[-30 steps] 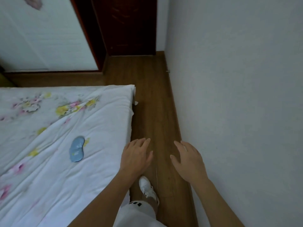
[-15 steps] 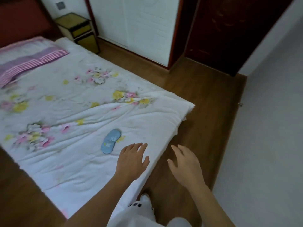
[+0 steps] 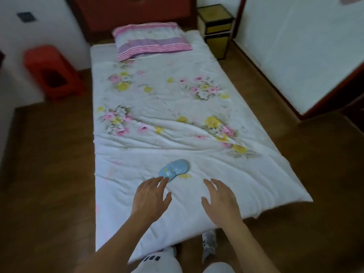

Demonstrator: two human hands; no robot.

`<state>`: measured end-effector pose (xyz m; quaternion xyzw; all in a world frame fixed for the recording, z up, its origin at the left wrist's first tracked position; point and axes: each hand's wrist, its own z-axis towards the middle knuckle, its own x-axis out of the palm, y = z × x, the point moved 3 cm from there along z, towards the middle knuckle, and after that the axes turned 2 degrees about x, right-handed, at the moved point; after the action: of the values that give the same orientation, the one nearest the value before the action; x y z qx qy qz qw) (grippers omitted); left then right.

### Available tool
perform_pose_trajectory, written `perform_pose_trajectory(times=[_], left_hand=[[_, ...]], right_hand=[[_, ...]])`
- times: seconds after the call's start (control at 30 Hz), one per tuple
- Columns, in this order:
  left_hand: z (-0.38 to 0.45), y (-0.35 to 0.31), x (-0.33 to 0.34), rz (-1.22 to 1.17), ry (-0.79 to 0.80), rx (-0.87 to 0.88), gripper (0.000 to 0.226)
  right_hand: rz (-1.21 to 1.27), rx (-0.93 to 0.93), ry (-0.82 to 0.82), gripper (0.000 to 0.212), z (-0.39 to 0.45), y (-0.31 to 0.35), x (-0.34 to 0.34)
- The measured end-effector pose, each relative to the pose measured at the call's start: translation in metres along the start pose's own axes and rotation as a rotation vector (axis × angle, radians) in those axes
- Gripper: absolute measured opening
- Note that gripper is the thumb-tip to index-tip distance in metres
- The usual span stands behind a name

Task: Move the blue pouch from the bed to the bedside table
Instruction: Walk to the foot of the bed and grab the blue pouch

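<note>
A small blue pouch with pale markings lies flat on the white flowered quilt of the bed, near its foot. My left hand hovers just in front of the pouch, fingers spread, fingertips at its near edge; whether they touch it I cannot tell. My right hand is open too, held over the quilt to the right of the pouch and apart from it. A yellow and dark bedside table stands at the head of the bed on the right side.
A pink and purple striped pillow lies at the head of the bed. A red stool stands left of the bed. Brown wooden floor runs along both sides. White wardrobe doors are at the right.
The view has swung left from the wall and door to face the whole bed from its foot. Both hands have come over the quilt, the left one close to the pouch.
</note>
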<state>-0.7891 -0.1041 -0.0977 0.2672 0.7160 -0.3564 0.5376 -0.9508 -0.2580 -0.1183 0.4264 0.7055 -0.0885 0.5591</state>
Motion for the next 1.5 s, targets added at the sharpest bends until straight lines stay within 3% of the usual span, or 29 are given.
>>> perform_pose_trajectory(times=[0.2,0.4,0.7,1.0,1.3,1.43,1.5], left_hand=[[0.027,0.003,0.006,-0.002,-0.027,-0.226,0.05],[0.045,0.014,0.044,-0.028,-0.007,-0.323,0.05],[0.06,0.07,0.174,-0.136,0.021,-0.371,0.052],[0.091,0.113,0.28,-0.25,0.003,-0.407,0.055],[0.106,0.131,0.336,-0.235,0.049,-0.419,0.061],[0.103,0.129,0.342,-0.249,0.054,-0.422,0.063],[0.103,0.13,0.344,-0.251,0.055,-0.423,0.063]], right_hand=[[-0.078,-0.22,0.123,0.058,0.079,-0.006,-0.011],[-0.178,-0.376,0.181,0.057,0.146,0.0,0.017],[-0.298,-0.612,0.173,0.051,0.24,0.011,0.138],[-0.506,-0.794,0.232,0.073,0.297,0.028,0.261],[-0.529,-0.805,0.15,0.07,0.324,0.024,0.306],[-0.495,-0.902,-0.083,0.042,0.329,0.026,0.313],[-0.509,-0.944,-0.172,0.038,0.333,0.03,0.314]])
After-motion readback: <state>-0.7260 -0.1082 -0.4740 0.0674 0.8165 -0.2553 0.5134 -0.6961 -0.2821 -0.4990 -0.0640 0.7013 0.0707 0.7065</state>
